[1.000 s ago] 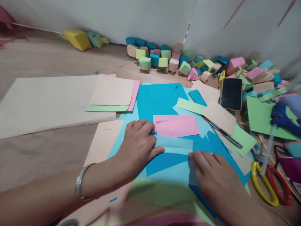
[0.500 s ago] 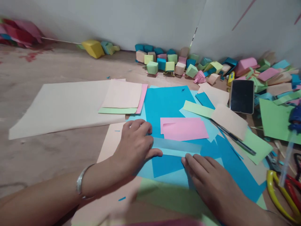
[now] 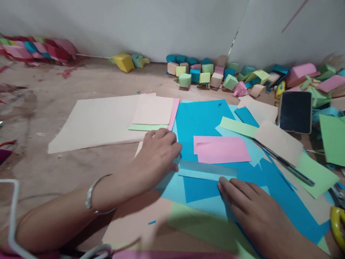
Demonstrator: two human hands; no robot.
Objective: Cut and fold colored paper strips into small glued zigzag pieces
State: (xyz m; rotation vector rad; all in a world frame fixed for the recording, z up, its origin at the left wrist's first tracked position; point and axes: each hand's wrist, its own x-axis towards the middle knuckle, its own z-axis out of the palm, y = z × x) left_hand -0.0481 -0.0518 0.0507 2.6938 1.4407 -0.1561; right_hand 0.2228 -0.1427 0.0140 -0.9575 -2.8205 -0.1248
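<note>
My left hand (image 3: 159, 156) rests with curled fingers on the left end of a folded light blue paper strip (image 3: 207, 170), pressing it down. My right hand (image 3: 253, 207) lies flat, fingers stretched out, with its fingertips at the strip's lower right edge. The strip sits on a light blue sheet (image 3: 172, 187) over a darker blue sheet (image 3: 202, 118). A folded pink sheet (image 3: 221, 149) lies just beyond the strip. A silver bangle (image 3: 93, 196) is on my left wrist.
Stacked peach, green and pink sheets (image 3: 153, 113) lie on a large cream sheet (image 3: 97, 122) to the left. Several folded paper cubes (image 3: 205, 72) line the wall. A phone (image 3: 295, 112), a pen (image 3: 285, 163), green paper (image 3: 315, 172) and scissors (image 3: 338, 223) are at the right.
The view has swung left, so everything sits further right in the picture. My left thumb has tucked in along the strip's left end. My right fingertips stay at the strip's lower edge.
</note>
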